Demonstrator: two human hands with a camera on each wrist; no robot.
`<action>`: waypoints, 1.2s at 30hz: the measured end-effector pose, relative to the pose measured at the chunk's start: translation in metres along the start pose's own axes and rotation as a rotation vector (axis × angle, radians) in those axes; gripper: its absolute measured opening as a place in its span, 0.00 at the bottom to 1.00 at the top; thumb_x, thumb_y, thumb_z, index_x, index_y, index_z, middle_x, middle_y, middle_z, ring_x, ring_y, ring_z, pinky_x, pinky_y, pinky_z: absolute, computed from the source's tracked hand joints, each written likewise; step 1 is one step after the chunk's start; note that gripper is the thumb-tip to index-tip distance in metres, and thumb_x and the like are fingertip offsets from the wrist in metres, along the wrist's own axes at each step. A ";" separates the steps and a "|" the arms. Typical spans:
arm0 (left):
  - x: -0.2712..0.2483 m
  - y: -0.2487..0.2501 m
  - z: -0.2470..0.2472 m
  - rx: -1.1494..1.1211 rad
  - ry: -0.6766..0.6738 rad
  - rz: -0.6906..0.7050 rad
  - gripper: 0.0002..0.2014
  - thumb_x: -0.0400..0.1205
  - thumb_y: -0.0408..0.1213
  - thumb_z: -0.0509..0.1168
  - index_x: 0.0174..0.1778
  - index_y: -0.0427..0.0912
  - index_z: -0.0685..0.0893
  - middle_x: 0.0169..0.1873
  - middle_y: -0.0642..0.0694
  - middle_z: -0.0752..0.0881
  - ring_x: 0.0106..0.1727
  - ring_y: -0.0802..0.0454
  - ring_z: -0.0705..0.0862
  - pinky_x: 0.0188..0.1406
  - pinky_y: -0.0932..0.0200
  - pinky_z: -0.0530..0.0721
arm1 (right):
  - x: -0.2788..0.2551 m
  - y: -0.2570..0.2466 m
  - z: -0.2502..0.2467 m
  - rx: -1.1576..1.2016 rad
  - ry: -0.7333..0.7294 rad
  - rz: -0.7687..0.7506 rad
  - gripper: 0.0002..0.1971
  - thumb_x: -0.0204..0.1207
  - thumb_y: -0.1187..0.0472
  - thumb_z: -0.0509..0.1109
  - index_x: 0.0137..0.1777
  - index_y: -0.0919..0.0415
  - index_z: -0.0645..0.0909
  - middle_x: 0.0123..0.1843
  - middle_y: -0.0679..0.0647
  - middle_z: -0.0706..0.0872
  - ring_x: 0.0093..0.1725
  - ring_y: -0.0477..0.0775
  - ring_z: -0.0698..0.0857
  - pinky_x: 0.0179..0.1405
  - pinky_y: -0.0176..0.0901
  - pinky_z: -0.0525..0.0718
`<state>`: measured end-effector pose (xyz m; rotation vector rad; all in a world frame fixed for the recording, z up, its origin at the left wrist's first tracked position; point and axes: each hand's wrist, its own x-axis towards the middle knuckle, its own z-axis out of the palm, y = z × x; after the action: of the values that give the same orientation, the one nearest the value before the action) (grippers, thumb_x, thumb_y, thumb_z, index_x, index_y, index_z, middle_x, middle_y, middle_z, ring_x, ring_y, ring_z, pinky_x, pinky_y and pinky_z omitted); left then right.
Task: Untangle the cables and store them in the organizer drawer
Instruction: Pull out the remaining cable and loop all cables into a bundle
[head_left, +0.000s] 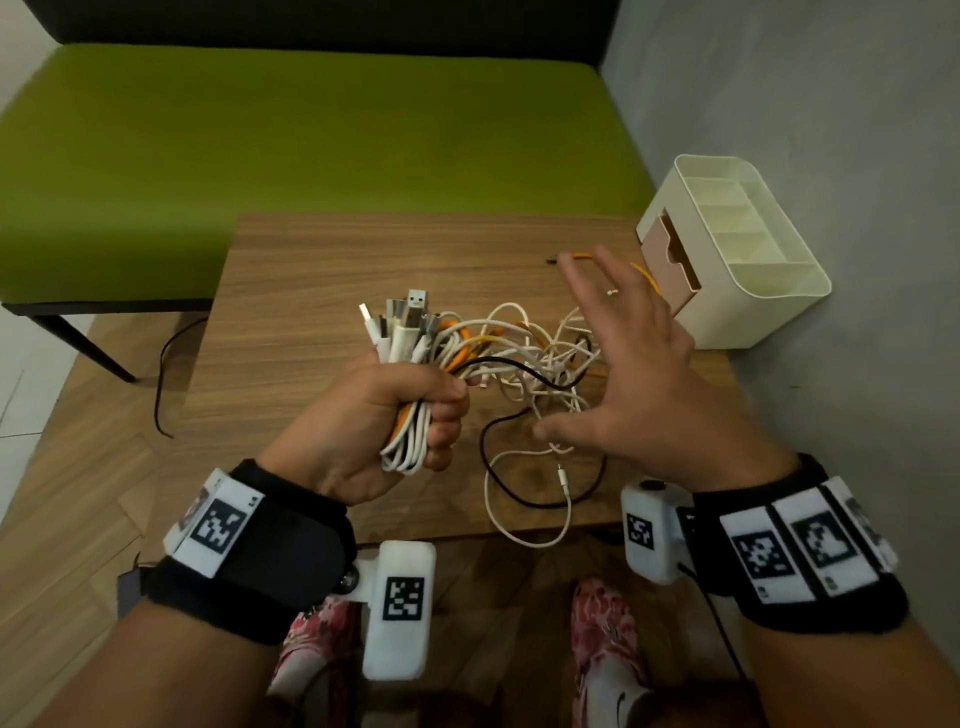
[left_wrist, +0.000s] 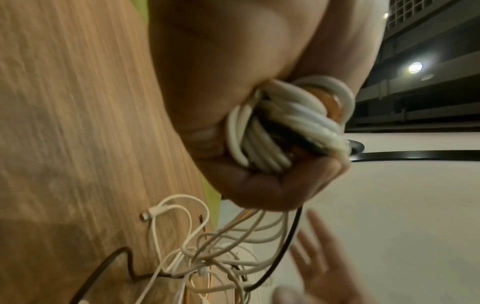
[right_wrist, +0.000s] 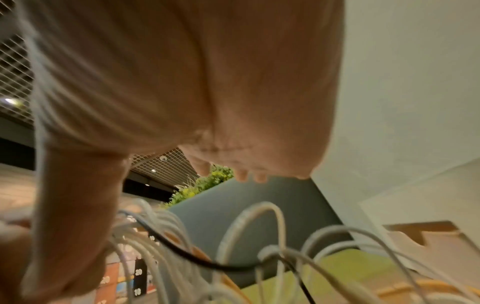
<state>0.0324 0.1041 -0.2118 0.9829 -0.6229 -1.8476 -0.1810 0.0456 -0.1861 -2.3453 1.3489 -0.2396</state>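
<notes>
Wooden table (head_left: 311, 270) before green bench (head_left: 311, 135), grey wall to the right; cream organizer (head_left: 753, 306) at far right table edge, its tan drawer (head_left: 667, 249) pulled partly out. Left hand (head_left: 374, 415) fisted round bundle of cables (head_left: 410, 343), plug ends up, white, orange and black strands trailing onto tabletop. Right hand (head_left: 634, 374) spread flat, fingers straight, above loose tangle (head_left: 545, 364), gripping nothing

It looks like a lounge or waiting corner of a public building: a long green upholstered bench (head_left: 322, 150) with a dark backrest stands beyond a small wood-grain table (head_left: 322, 270) against a grey plaster wall (head_left: 831, 104) on the right, over herringbone wood flooring (head_left: 67, 467).
</notes>
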 end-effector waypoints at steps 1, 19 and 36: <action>0.000 -0.001 0.001 0.023 0.000 -0.002 0.07 0.70 0.27 0.64 0.41 0.37 0.73 0.21 0.47 0.71 0.18 0.55 0.71 0.16 0.63 0.71 | -0.003 -0.007 -0.003 0.079 0.047 -0.072 0.63 0.61 0.43 0.84 0.83 0.31 0.38 0.85 0.35 0.38 0.86 0.46 0.42 0.83 0.68 0.48; 0.001 -0.009 0.011 0.124 0.004 0.133 0.05 0.72 0.25 0.67 0.40 0.36 0.79 0.25 0.41 0.74 0.21 0.50 0.75 0.22 0.60 0.75 | 0.010 0.003 0.037 0.168 0.009 -0.089 0.04 0.81 0.46 0.66 0.53 0.41 0.77 0.49 0.40 0.81 0.58 0.52 0.78 0.66 0.66 0.71; 0.000 -0.007 0.011 0.088 -0.072 0.186 0.06 0.70 0.24 0.69 0.37 0.36 0.78 0.24 0.41 0.73 0.20 0.50 0.73 0.22 0.62 0.74 | 0.007 -0.008 0.023 0.428 -0.091 0.057 0.11 0.73 0.54 0.78 0.54 0.44 0.85 0.46 0.44 0.91 0.47 0.43 0.89 0.53 0.52 0.87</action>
<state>0.0202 0.1072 -0.2113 0.8871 -0.8174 -1.7084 -0.1630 0.0499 -0.2037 -1.9362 1.1832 -0.3605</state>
